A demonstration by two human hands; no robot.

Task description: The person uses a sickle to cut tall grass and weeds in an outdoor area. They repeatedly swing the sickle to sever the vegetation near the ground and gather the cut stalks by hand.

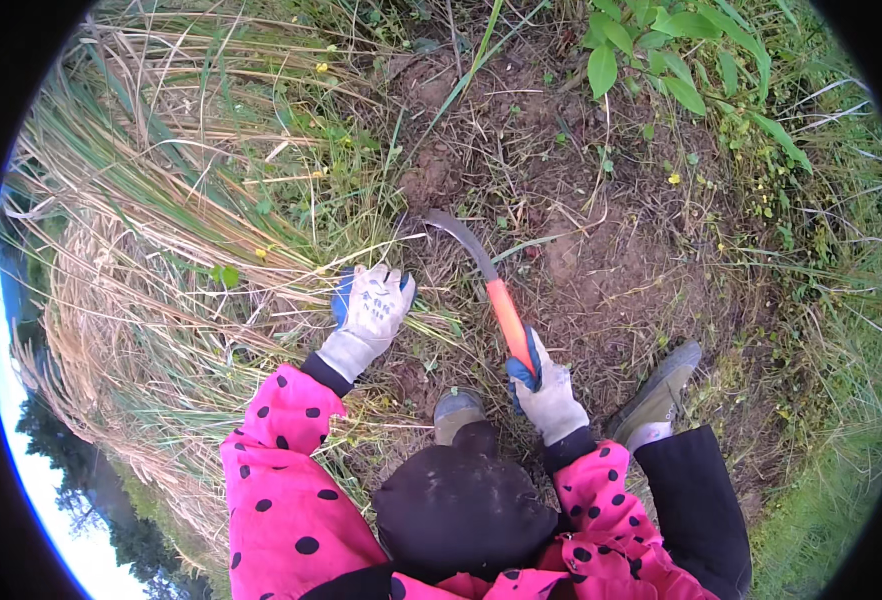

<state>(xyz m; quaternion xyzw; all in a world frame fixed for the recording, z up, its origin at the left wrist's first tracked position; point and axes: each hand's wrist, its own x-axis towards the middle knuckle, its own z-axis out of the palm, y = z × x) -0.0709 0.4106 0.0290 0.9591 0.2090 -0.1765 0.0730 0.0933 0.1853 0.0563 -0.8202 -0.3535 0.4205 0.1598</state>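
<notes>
My left hand (372, 306), in a pale work glove with a blue coated palm, is closed around a bunch of grass stalks (276, 289). Cut-looking stem ends (437, 322) stick out on the right of that fist, while the long leaves and stalks run off to the left. In my right hand (546, 394), gloved the same way, is the orange handle of a sickle (510, 322). Its curved metal blade (465, 238) points up and left, with the tip low over the soil, right of the standing grass. Whether the tip touches the ground I cannot tell.
Brown soil (583, 262) strewn with dry straw spreads ahead and to the right. A leafy green plant (673, 52) grows at the upper right. My shoes (460, 411) stand on the ground close below the hands. Tall grass (111, 300) fills the left side.
</notes>
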